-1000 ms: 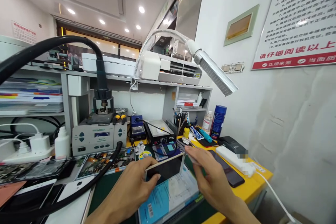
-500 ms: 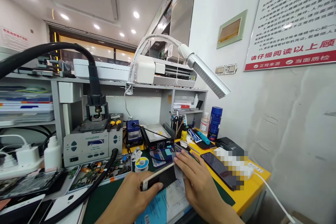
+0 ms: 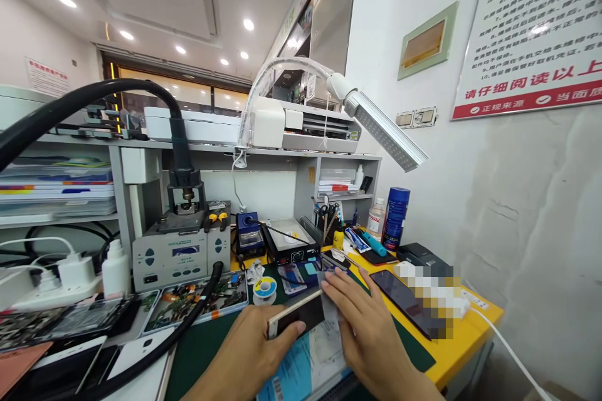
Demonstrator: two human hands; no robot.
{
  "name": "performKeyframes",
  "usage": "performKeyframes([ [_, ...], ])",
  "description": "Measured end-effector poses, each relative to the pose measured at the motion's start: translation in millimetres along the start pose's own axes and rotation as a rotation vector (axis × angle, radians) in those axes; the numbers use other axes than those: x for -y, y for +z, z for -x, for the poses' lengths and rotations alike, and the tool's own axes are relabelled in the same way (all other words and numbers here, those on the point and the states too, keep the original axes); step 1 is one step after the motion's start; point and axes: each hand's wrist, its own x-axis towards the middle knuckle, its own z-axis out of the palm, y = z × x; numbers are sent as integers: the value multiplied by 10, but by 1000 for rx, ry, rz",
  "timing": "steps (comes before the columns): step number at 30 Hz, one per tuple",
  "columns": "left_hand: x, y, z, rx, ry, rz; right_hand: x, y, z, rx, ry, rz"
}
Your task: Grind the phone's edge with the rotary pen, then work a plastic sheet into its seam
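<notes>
A phone with a dark face and a pale edge is tilted above the bench, its left end gripped between the thumb and fingers of my left hand. Around its right end my right hand presses a thin grey-white sheet with the fingers close together. The fingertips partly cover the sheet. Beneath both hands lies a blue and white packet on the green mat.
Left stand a hot-air station with a black hose and a tray of small parts. A solder spool sits behind my hands. Another dark phone lies on the yellow bench top to the right. A lamp hangs above.
The whole view has shifted, so the surroundings and both hands appear farther right. The hold on the phone and the sheet looks much the same.
</notes>
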Motion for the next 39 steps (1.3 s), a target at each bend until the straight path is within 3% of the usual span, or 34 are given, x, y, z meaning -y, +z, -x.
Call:
performKeyframes([
  [3, -6, 5, 11, -18, 23, -9, 79, 25, 3, -29, -29, -4],
  [9, -25, -24, 36, -11, 127, -29, 456, 89, -195, -151, -286, -125],
  [14, -30, -2, 33, -37, 123, -109, 348, 42, -177, -125, -253, -148],
  [18, -48, 21, 39, -65, 104, -188, 65, -58, -54, -130, -27, -185],
  [21, -30, 34, 58, -49, 147, -234, -40, -170, -12, -279, 281, -318],
  [24, 23, 57, 75, -34, 241, -311, 27, -284, -5, -391, 670, -569],
  [27, 67, 84, 86, -64, 356, -392, 191, -308, 18, -449, 902, -713],
  [35, 68, 108, 96, -130, 544, -513, 478, -10, 235, -406, 1149, -875],
  [39, 98, 121, 95, -168, 628, -581, 592, -4, 239, -448, 1257, -909],
])
